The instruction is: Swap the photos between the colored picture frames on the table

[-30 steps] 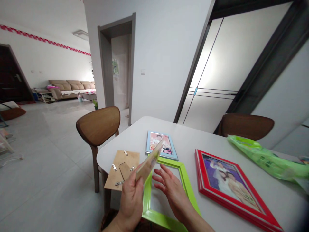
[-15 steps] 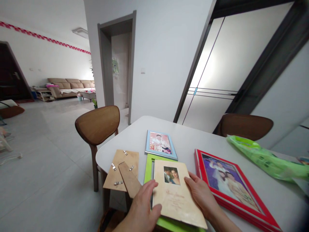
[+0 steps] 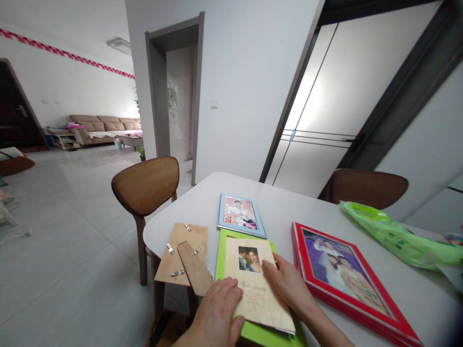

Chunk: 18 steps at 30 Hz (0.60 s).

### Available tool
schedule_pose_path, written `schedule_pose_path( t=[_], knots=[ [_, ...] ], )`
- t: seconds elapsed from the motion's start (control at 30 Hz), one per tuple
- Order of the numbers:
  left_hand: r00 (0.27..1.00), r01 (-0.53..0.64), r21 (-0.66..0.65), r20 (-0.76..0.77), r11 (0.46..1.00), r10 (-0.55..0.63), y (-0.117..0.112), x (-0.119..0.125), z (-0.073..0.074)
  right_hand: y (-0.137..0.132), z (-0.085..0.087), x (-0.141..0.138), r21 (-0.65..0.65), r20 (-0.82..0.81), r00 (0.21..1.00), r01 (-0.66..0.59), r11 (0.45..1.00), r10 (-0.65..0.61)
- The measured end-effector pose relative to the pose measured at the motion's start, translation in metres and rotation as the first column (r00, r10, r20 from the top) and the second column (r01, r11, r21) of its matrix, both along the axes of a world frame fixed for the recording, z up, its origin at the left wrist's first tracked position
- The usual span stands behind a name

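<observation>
Head view: my left hand (image 3: 219, 308) and right hand (image 3: 289, 282) are at either side of the cream card (image 3: 255, 289), which lies face up over the green frame (image 3: 221, 253) on the desk (image 3: 278, 205). What has just changed is the card's position: it has slid towards 9 o'clock and now sits more squarely over the opening. I judge it closer to lined up, though I cannot tell whether it rests inside the rim.

My left grip is loose, fingers laid along the card's 9 o'clock edge, thumb spread apart near its lower end. My right grip has its thumb at the 3 o'clock edge; I cannot tell whether it pinches.

From the card, a blue framed picture (image 3: 240, 214) lies at 12 o'clock, red frames (image 3: 343, 274) at 3 o'clock, a green bag (image 3: 401, 238) at 2 o'clock, and a brown backing board (image 3: 197, 236) with 4 metal clips (image 3: 170, 249) at 10 o'clock.
</observation>
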<state>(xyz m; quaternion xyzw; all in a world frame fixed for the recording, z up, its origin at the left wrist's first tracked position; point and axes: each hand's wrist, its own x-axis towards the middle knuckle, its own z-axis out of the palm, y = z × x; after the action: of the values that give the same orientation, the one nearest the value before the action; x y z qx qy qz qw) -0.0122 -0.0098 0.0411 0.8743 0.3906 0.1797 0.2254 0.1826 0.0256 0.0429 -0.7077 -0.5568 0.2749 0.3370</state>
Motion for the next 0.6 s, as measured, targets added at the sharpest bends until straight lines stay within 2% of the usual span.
schedule_pose_path(
  t=[0.07,0.13,0.23,0.33,0.4,0.5,0.6],
  knots=[
    [1.000,-0.010,0.009,-0.002,1.000,0.010,0.000,0.002,-0.002,0.000,0.004,-0.001,-0.021,0.280,0.960,-0.005,1.000,0.010],
    [1.000,-0.016,0.012,-0.001,1.000,0.016,0.000,0.003,-0.003,-0.001,0.005,-0.001,-0.060,0.501,0.865,0.015,0.998,0.017],
    [1.000,0.002,0.021,0.027,1.000,-0.003,0.000,-0.007,-0.003,-0.002,0.005,0.001,-0.092,0.650,0.760,0.042,0.995,0.028],
    [0.998,-0.045,0.056,0.054,0.997,0.042,0.004,-0.034,-0.002,-0.003,0.004,0.000,-0.081,0.693,0.721,0.070,0.994,0.006],
    [0.990,-0.141,0.090,0.021,0.986,0.140,0.013,-0.059,-0.004,-0.005,0.006,-0.009,-0.031,0.660,0.752,0.017,0.999,0.008],
    [0.938,-0.321,0.162,-0.084,0.933,0.337,0.031,-0.092,-0.014,-0.009,0.010,-0.043,0.081,0.551,0.823,-0.214,0.974,0.135],
    [0.897,-0.390,0.219,-0.126,0.894,0.423,0.047,-0.110,-0.027,-0.012,0.010,-0.094,0.156,0.527,0.803,-0.414,0.897,0.279]
  ],
)
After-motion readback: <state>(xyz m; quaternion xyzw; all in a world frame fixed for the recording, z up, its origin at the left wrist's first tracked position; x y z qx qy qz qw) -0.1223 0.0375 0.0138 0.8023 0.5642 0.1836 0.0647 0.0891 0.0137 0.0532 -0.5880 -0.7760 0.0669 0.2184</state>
